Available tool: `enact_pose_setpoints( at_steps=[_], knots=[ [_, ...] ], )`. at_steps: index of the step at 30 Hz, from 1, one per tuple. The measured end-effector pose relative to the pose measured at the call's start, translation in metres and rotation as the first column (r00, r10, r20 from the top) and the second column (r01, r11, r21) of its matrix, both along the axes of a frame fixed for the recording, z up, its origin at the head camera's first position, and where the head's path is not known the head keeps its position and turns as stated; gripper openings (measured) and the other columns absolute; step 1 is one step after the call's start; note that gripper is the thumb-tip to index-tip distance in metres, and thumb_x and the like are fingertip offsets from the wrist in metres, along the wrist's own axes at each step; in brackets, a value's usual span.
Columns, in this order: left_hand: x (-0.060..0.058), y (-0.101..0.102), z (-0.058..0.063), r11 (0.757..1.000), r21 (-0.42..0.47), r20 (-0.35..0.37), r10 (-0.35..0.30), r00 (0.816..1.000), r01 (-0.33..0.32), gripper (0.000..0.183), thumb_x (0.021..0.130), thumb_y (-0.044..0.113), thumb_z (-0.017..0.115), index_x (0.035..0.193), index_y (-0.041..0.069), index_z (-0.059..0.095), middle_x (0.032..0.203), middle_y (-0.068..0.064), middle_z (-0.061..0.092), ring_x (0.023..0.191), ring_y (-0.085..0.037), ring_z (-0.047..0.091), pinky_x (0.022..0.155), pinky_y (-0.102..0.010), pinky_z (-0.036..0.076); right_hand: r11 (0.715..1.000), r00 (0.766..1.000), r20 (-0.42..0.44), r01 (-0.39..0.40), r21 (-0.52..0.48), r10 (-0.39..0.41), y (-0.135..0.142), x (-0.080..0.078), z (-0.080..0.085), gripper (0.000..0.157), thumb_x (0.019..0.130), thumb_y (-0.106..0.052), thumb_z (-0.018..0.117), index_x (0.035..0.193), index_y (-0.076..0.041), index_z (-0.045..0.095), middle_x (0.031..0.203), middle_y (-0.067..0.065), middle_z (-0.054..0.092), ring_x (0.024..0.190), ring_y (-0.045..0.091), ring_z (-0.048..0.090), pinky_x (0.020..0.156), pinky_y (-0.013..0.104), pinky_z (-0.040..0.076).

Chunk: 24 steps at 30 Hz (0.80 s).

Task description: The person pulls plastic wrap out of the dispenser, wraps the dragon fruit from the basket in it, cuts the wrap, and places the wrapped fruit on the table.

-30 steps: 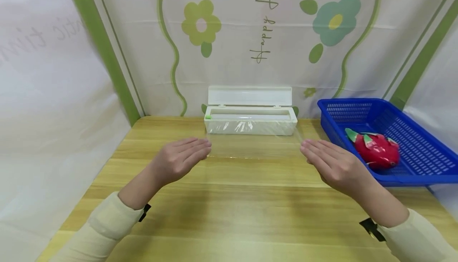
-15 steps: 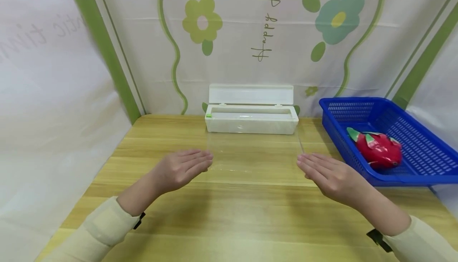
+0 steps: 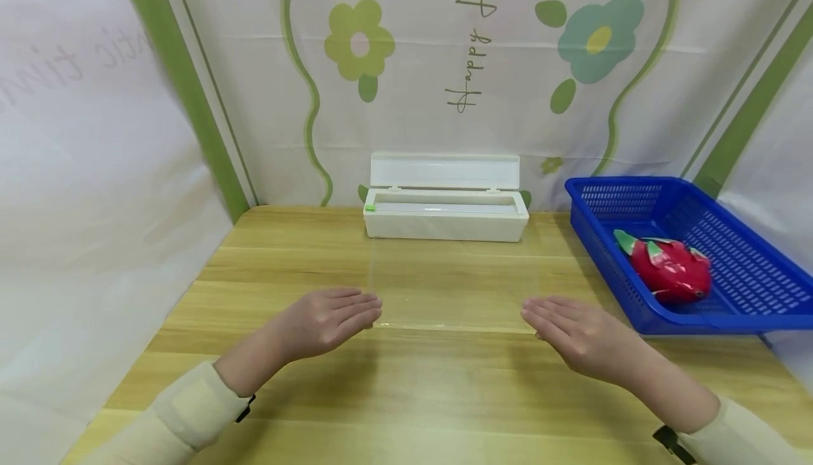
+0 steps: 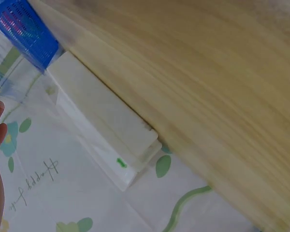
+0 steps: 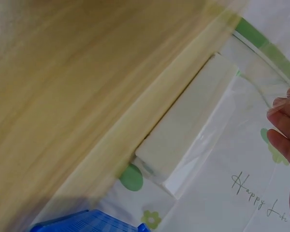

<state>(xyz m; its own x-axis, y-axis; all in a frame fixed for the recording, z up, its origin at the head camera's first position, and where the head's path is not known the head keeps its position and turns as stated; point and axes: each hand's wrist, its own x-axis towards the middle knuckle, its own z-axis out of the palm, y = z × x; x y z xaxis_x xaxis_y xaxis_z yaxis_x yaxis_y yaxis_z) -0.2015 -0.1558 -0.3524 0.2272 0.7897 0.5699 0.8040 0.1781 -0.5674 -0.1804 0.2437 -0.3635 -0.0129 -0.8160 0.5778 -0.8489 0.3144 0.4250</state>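
A clear sheet of plastic wrap (image 3: pixel 454 288) stretches from a white wrap dispenser box (image 3: pixel 444 227) at the back of the table toward me. The box lid stands raised, and a small green piece sits at the box's left end. My left hand (image 3: pixel 327 322) pinches the near left corner of the wrap, fingers close together. The near right corner is pinched by my right hand (image 3: pixel 581 334). Both thumbs are mostly hidden under the fingers in the head view. In the right wrist view, fingertips (image 5: pixel 282 113) show at the right edge with the film over them.
A blue plastic basket (image 3: pixel 610 288) stands at the right, holding a red dragon fruit (image 3: pixel 673 271) with green tips. Behind the wooden table (image 3: pixel 419 394) hangs a white cloth (image 3: pixel 413 126) printed with flowers.
Both hands have moved back toward me, drawing a longer length of wrap out of the box. The box and basket stay in place.
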Motion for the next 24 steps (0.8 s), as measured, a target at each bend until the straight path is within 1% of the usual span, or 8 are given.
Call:
enact_pose_setpoints(
  at_steps=[6,12,17,23,24],
  knots=[
    [-0.001,-0.003,-0.011,0.999,-0.03,0.013,0.021,1.0,-0.021,0.026,0.091,-0.001,0.039,0.095,-0.003,0.064,0.091,-0.011,0.066,0.085,-0.019,0.063,0.074,-0.033,0.049,0.998,0.998,0.044,0.035,0.055,-0.037,0.002,0.001,-0.01,0.036,0.096,-0.006,0.027,0.105,0.005,0.06,0.104,0.017,0.061,0.089,0.027,0.06,0.07,0.04,0.049],
    [-0.002,-0.004,-0.02,0.997,-0.069,0.016,0.023,1.0,-0.022,0.029,0.092,-0.002,0.036,0.099,-0.003,0.064,0.095,-0.012,0.065,0.088,-0.019,0.062,0.074,-0.032,0.049,0.995,0.997,0.047,0.056,0.08,-0.06,0.004,0.003,-0.02,0.038,0.096,-0.005,0.024,0.11,0.003,0.059,0.11,0.016,0.058,0.094,0.027,0.059,0.072,0.04,0.049],
    [-0.003,-0.006,-0.028,0.993,-0.111,0.011,0.034,0.999,-0.033,0.03,0.092,-0.001,0.035,0.105,-0.003,0.061,0.1,-0.013,0.063,0.092,-0.019,0.06,0.077,-0.033,0.048,0.988,0.993,0.062,0.087,0.127,-0.096,0.007,0.005,-0.026,0.04,0.097,-0.004,0.019,0.113,0.002,0.056,0.115,0.015,0.055,0.098,0.026,0.057,0.074,0.04,0.048],
    [-0.004,-0.008,-0.039,0.983,-0.178,0.061,0.055,0.997,-0.044,0.03,0.093,0.001,0.035,0.112,-0.002,0.058,0.107,-0.013,0.06,0.099,-0.019,0.057,0.082,-0.033,0.046,0.974,0.991,0.056,0.112,0.195,-0.125,0.009,0.008,-0.032,0.044,0.096,-0.002,0.015,0.116,0.003,0.054,0.117,0.018,0.054,0.1,0.028,0.055,0.079,0.04,0.046],
    [-0.005,-0.008,-0.04,0.98,-0.193,0.058,0.061,0.996,-0.049,0.031,0.093,0.002,0.034,0.113,-0.001,0.058,0.108,-0.013,0.06,0.099,-0.019,0.057,0.082,-0.033,0.045,0.973,0.99,0.056,0.113,0.201,-0.127,0.009,0.008,-0.033,0.044,0.096,-0.002,0.015,0.116,0.003,0.054,0.116,0.018,0.054,0.1,0.028,0.055,0.079,0.04,0.046]
  ],
)
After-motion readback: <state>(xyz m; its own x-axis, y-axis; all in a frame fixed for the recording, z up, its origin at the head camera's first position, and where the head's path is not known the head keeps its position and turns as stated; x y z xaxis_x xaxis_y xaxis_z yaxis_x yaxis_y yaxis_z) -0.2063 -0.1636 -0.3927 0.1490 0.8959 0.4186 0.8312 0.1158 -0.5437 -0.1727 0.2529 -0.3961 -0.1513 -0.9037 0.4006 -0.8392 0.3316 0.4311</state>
